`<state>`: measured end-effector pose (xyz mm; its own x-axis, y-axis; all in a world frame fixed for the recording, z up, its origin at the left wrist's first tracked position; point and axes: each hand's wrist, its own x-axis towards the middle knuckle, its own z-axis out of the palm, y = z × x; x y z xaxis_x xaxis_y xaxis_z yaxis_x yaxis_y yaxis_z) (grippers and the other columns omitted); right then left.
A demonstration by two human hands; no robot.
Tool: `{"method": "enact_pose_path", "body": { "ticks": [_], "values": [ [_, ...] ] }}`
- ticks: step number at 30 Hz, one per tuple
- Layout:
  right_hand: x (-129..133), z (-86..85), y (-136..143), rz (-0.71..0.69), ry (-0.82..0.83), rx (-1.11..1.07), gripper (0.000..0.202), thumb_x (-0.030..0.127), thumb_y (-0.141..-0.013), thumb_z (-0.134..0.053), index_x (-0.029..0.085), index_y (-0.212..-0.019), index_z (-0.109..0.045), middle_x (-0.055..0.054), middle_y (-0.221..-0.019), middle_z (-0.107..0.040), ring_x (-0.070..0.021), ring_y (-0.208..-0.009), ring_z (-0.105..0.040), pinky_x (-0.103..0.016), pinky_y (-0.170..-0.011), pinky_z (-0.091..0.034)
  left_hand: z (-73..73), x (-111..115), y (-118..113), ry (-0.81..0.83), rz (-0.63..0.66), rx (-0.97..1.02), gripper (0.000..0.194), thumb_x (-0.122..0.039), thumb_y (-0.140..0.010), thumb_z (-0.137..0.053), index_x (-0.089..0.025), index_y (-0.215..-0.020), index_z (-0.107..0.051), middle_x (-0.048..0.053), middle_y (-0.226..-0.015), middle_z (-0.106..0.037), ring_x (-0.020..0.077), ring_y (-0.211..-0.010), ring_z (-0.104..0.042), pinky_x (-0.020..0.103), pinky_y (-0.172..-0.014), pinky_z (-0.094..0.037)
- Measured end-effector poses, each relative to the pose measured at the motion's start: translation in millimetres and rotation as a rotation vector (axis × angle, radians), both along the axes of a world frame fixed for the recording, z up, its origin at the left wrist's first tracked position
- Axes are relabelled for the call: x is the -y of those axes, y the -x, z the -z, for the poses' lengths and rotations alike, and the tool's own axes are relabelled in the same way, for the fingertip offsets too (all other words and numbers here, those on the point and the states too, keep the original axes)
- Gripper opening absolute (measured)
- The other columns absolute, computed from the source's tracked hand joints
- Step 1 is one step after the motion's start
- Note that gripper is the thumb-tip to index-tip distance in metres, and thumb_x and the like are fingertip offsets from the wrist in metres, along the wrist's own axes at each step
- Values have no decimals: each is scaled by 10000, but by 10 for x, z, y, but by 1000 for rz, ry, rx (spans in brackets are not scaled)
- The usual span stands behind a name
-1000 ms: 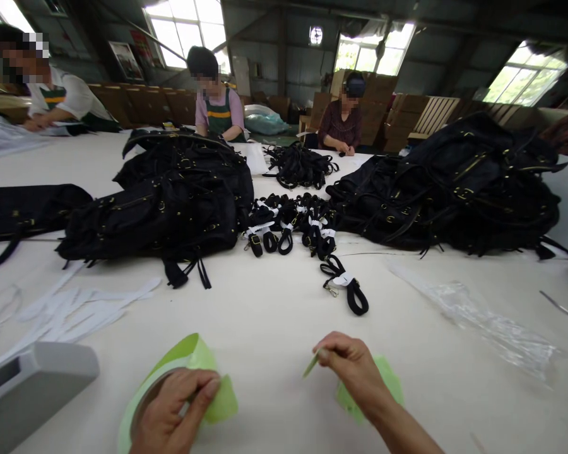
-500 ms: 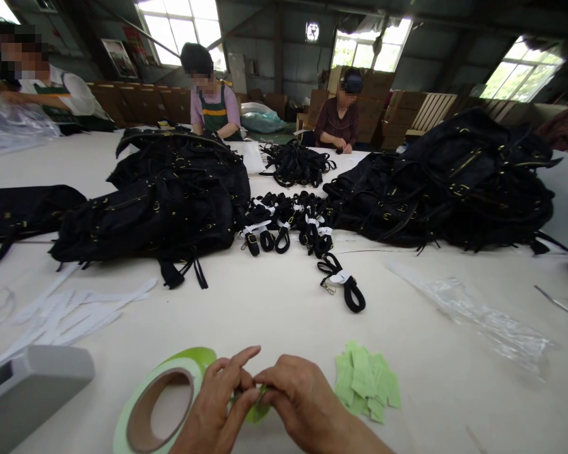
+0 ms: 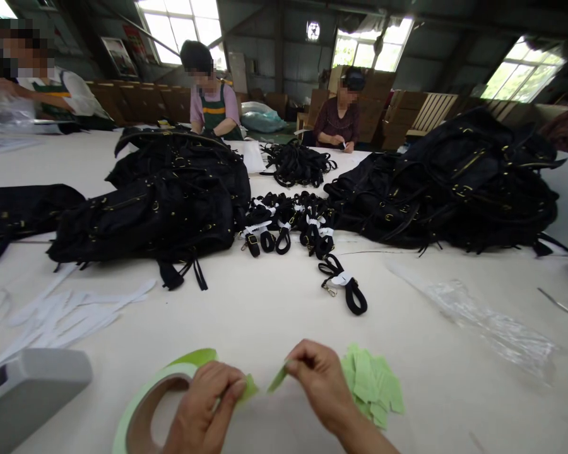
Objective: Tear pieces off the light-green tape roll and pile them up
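A roll of green tape (image 3: 135, 403) with a brown cardboard core stands on the table at the lower left. My left hand (image 3: 208, 400) is closed on the tape's end, and a short green tab sticks out past its fingertips. Between the thumb and fingers of my right hand (image 3: 317, 381) is pinched a small piece of green tape (image 3: 278, 378), apart from the roll's end. Just right of that hand lies a pile of short green tape pieces (image 3: 373, 388), partly hidden by it.
Black bags lie heaped at left (image 3: 151, 208) and right (image 3: 454, 183). Bundled black straps (image 3: 288, 221) sit between them, with one bundle (image 3: 345, 284) nearer. White strips (image 3: 80, 309), a grey device (image 3: 38, 391), and a clear plastic bag (image 3: 483, 315) are around. Several people work across the table.
My hands were together at the tape and are now apart. A piece has come off the tape's end and moved right with my right hand.
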<state>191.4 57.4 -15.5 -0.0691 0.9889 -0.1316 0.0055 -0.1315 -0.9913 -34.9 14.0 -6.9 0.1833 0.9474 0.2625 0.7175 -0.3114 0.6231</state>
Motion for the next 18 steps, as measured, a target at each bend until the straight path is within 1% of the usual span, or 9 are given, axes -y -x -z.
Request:
{"method": "enact_pose_path", "body": {
  "ticks": [2, 3, 5, 7, 9, 12, 15, 16, 18],
  "values": [
    [-104, -37, -166, 77, 65, -50, 114, 256, -721, -659, 169, -648, -654, 9, -585, -592, -134, -584, -514, -241, -579, -413, 27, 7, 140, -22, -113, -1, 154, -381, -909, -541, -258, -838, -599, -54, -782, -648, 131, -759, -610, 211, -716, -469],
    [-138, -72, -223, 45, 64, -40, 107, 256, -725, -671, 170, -662, -668, 2, -611, -605, -138, -604, -529, -245, -595, -423, 39, 5, 187, -30, -132, -6, 158, -406, -896, -561, -267, -846, -617, -59, -796, -665, 130, -770, -622, 201, -721, -480],
    [-143, -156, -242, -134, -13, 27, 50, 203, -734, -690, 186, -695, -716, -11, -677, -637, -145, -658, -570, -246, -630, -445, 57, -8, 210, -19, -93, -7, 147, -417, -882, -586, -286, -849, -645, -69, -802, -687, 128, -779, -638, 197, -745, -498],
    [-74, -224, -141, -329, -167, 110, 91, 148, -750, -694, 218, -755, -750, -13, -723, -660, -146, -699, -604, -239, -664, -464, 70, -30, 156, 17, -56, -6, 128, -409, -878, -597, -298, -877, -662, -65, -815, -701, 132, -791, -648, 207, -752, -515],
    [19, -242, 6, -428, -350, 213, 150, 117, -781, -670, 236, -824, -752, -11, -740, -672, -143, -712, -616, -231, -682, -469, 77, -47, 76, 35, -51, -13, 135, -404, -867, -616, -308, -948, -666, -53, -864, -715, 142, -831, -654, 215, -751, -531],
    [108, -191, 148, -473, -499, 374, 244, 87, -810, -600, 219, -985, -707, -29, -812, -688, -157, -739, -612, -245, -697, -467, 68, -46, -14, 31, -15, -24, 215, -387, -860, -627, -333, -1068, -630, -56, -915, -721, 156, -893, -649, 251, -804, -533],
    [121, -142, 170, -463, -520, 417, 387, 86, -807, -564, 196, -1176, -598, -37, -879, -688, -163, -761, -608, -259, -740, -472, 43, -22, -75, 48, 20, -6, 305, -357, -892, -580, -376, -1193, -537, -85, -852, -698, 155, -878, -635, 305, -880, -497],
    [117, -140, 169, -463, -511, 417, 400, 90, -802, -562, 189, -1189, -579, -38, -891, -687, -162, -764, -611, -258, -753, -473, 36, -13, -95, 63, 17, 6, 345, -346, -904, -557, -382, -1241, -492, -88, -822, -685, 154, -868, -630, 310, -884, -489],
    [107, -151, 175, -483, -482, 438, 344, 102, -797, -569, 190, -1129, -599, -36, -892, -686, -166, -776, -616, -258, -756, -467, 30, -2, -129, 87, 1, 27, 410, -325, -919, -526, -367, -1311, -413, -81, -781, -662, 156, -864, -624, 295, -859, -490]
  ]
}}
